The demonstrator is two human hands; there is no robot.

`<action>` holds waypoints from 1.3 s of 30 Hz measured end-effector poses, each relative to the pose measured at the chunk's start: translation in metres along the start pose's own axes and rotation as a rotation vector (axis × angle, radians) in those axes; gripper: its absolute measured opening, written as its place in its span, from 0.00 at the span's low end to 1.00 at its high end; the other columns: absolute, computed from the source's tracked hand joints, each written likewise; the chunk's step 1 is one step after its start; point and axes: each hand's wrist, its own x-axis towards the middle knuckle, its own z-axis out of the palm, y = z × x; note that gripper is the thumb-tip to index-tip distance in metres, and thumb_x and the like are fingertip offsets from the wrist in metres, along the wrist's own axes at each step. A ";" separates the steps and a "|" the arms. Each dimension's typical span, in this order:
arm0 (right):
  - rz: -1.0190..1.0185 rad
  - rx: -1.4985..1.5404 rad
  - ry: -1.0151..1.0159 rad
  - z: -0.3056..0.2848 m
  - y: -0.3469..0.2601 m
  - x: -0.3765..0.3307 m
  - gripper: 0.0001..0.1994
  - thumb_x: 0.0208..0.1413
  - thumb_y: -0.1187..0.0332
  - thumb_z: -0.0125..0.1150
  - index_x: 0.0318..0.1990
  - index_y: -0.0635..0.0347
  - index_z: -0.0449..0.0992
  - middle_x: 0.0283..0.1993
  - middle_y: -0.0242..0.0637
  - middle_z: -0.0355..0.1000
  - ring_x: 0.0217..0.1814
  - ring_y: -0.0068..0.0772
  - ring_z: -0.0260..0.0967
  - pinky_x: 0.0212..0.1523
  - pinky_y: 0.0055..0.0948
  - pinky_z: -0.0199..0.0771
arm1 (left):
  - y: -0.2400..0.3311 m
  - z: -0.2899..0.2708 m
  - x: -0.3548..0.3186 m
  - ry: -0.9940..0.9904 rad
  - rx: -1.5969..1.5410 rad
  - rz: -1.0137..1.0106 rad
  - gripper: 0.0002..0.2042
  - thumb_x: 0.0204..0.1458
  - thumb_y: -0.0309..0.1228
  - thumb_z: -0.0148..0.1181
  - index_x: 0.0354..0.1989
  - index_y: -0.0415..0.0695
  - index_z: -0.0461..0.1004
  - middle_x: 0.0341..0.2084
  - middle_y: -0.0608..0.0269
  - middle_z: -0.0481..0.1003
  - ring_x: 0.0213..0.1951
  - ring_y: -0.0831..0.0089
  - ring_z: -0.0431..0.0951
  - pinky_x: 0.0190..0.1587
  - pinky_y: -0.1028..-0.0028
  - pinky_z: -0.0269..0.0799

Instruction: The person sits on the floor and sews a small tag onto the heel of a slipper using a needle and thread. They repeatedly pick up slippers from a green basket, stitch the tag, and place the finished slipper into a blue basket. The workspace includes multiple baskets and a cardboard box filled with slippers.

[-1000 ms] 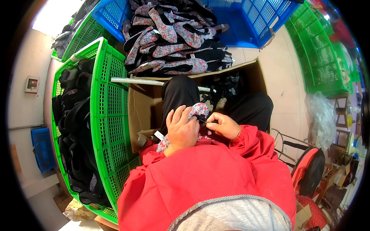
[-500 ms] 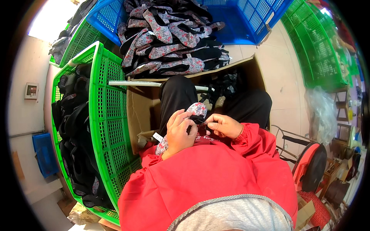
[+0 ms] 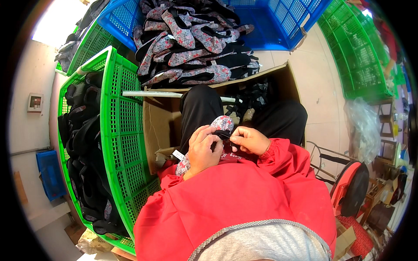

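Observation:
A flower-patterned fabric shoe (image 3: 223, 123) with a black lining lies across my lap, its rounded toe pointing away from me. My left hand (image 3: 202, 150) is closed around its side, thumb and fingers bent at the black opening. A white tag (image 3: 178, 155) sticks out beside the left wrist. My right hand (image 3: 250, 140) is pinched against the shoe's black edge, close to the left fingertips. What sits between those right fingertips is too small to make out.
A heap of similar flowered shoes (image 3: 200, 76) rises beyond my knees, by a blue crate (image 3: 283, 26). A green crate (image 3: 124, 143) of dark shoes stands left. An open cardboard box (image 3: 285, 82) surrounds my legs, crossed by a white rod (image 3: 150, 94). A chair (image 3: 348, 187) stands right.
My right hand has shifted slightly left and up, closer to the shoe's black edge. A thin, needle-like line seen at its fingertips before no longer shows. The left hand stays put.

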 end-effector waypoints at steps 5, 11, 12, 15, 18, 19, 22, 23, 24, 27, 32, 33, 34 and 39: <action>-0.004 -0.011 0.029 0.001 0.003 0.005 0.07 0.66 0.65 0.56 0.39 0.57 0.69 0.30 0.32 0.75 0.20 0.12 0.55 0.20 0.14 0.54 | 0.000 0.000 0.000 0.006 -0.009 -0.006 0.07 0.37 0.23 0.67 0.26 0.44 0.76 0.40 0.61 0.79 0.50 0.57 0.76 0.53 0.62 0.70; -0.035 0.002 0.031 -0.001 0.009 0.010 0.07 0.65 0.66 0.56 0.38 0.57 0.70 0.29 0.32 0.75 0.20 0.13 0.57 0.21 0.14 0.55 | 0.000 0.001 -0.001 0.006 -0.015 -0.006 0.07 0.37 0.23 0.68 0.26 0.44 0.76 0.39 0.60 0.79 0.50 0.57 0.77 0.53 0.62 0.70; -0.038 0.014 0.027 -0.001 0.010 0.011 0.07 0.65 0.66 0.56 0.38 0.57 0.70 0.29 0.32 0.75 0.20 0.13 0.57 0.21 0.14 0.55 | 0.000 0.000 0.000 0.006 -0.018 -0.003 0.08 0.37 0.22 0.68 0.26 0.44 0.75 0.39 0.60 0.79 0.49 0.57 0.77 0.52 0.62 0.70; -0.056 0.069 -0.014 -0.004 0.013 0.012 0.08 0.65 0.65 0.58 0.38 0.59 0.70 0.27 0.31 0.75 0.20 0.12 0.58 0.21 0.16 0.56 | 0.001 -0.001 0.002 0.017 -0.048 0.001 0.08 0.36 0.21 0.67 0.25 0.43 0.75 0.38 0.60 0.79 0.48 0.56 0.77 0.51 0.61 0.72; -0.067 0.125 -0.066 -0.006 0.010 0.006 0.07 0.65 0.65 0.57 0.39 0.59 0.71 0.28 0.32 0.75 0.19 0.12 0.56 0.20 0.15 0.54 | 0.002 -0.008 0.007 0.061 -0.123 -0.030 0.06 0.43 0.18 0.65 0.29 0.40 0.76 0.38 0.59 0.79 0.46 0.62 0.78 0.49 0.66 0.73; -0.094 0.142 -0.084 -0.008 0.011 0.004 0.07 0.65 0.65 0.56 0.40 0.59 0.71 0.28 0.32 0.75 0.19 0.11 0.56 0.20 0.15 0.54 | 0.000 -0.010 0.007 0.055 -0.254 -0.136 0.05 0.46 0.18 0.63 0.30 0.39 0.76 0.38 0.60 0.79 0.44 0.66 0.78 0.48 0.69 0.73; -0.197 0.180 -0.130 -0.016 0.012 -0.001 0.08 0.66 0.65 0.55 0.43 0.60 0.72 0.30 0.33 0.75 0.19 0.11 0.55 0.21 0.14 0.54 | -0.012 -0.020 0.008 0.013 -0.703 -0.523 0.03 0.59 0.20 0.57 0.37 0.35 0.77 0.36 0.65 0.78 0.36 0.86 0.74 0.39 0.84 0.69; -0.218 0.203 -0.102 -0.018 0.014 0.000 0.08 0.66 0.65 0.55 0.43 0.60 0.72 0.30 0.33 0.75 0.20 0.12 0.56 0.22 0.14 0.55 | -0.018 -0.024 0.013 0.052 -0.688 -0.591 0.02 0.55 0.20 0.61 0.34 0.35 0.77 0.32 0.64 0.78 0.33 0.82 0.74 0.38 0.80 0.71; -0.239 0.228 -0.072 -0.020 0.016 0.000 0.08 0.66 0.64 0.56 0.43 0.60 0.72 0.30 0.32 0.75 0.20 0.12 0.56 0.22 0.14 0.56 | -0.019 -0.030 0.020 0.086 -0.657 -0.563 0.02 0.55 0.21 0.61 0.34 0.35 0.77 0.31 0.64 0.78 0.32 0.82 0.74 0.37 0.80 0.71; -0.246 0.246 -0.005 -0.027 0.026 0.006 0.09 0.66 0.64 0.56 0.45 0.59 0.72 0.31 0.34 0.75 0.21 0.11 0.57 0.20 0.13 0.53 | -0.032 -0.043 0.037 0.125 -0.266 -0.370 0.02 0.52 0.23 0.64 0.32 0.38 0.77 0.26 0.60 0.77 0.29 0.71 0.77 0.35 0.74 0.72; -0.222 0.168 0.034 -0.029 0.028 0.008 0.09 0.66 0.64 0.56 0.44 0.59 0.70 0.31 0.33 0.74 0.21 0.11 0.58 0.19 0.13 0.54 | -0.031 -0.047 0.061 0.267 0.388 0.081 0.05 0.44 0.19 0.60 0.29 0.41 0.76 0.25 0.57 0.75 0.30 0.57 0.76 0.36 0.63 0.73; -0.213 0.134 0.068 -0.027 0.028 0.006 0.08 0.66 0.63 0.55 0.43 0.58 0.70 0.31 0.32 0.75 0.21 0.12 0.58 0.20 0.13 0.55 | -0.030 -0.048 0.060 0.235 0.360 0.092 0.05 0.43 0.19 0.60 0.29 0.42 0.76 0.26 0.58 0.75 0.31 0.57 0.76 0.37 0.63 0.73; -0.228 0.088 0.084 -0.026 0.026 0.006 0.08 0.66 0.63 0.55 0.42 0.57 0.70 0.31 0.31 0.75 0.21 0.12 0.58 0.20 0.14 0.56 | -0.027 -0.051 0.063 0.226 0.349 0.114 0.06 0.42 0.19 0.60 0.29 0.42 0.75 0.27 0.58 0.75 0.32 0.57 0.76 0.38 0.62 0.72; -0.269 0.223 0.054 -0.017 0.037 0.018 0.08 0.66 0.63 0.54 0.44 0.56 0.68 0.33 0.32 0.76 0.21 0.15 0.60 0.20 0.16 0.58 | -0.020 -0.051 0.050 -0.045 0.045 0.108 0.07 0.41 0.20 0.62 0.29 0.43 0.75 0.32 0.58 0.78 0.38 0.57 0.78 0.42 0.62 0.74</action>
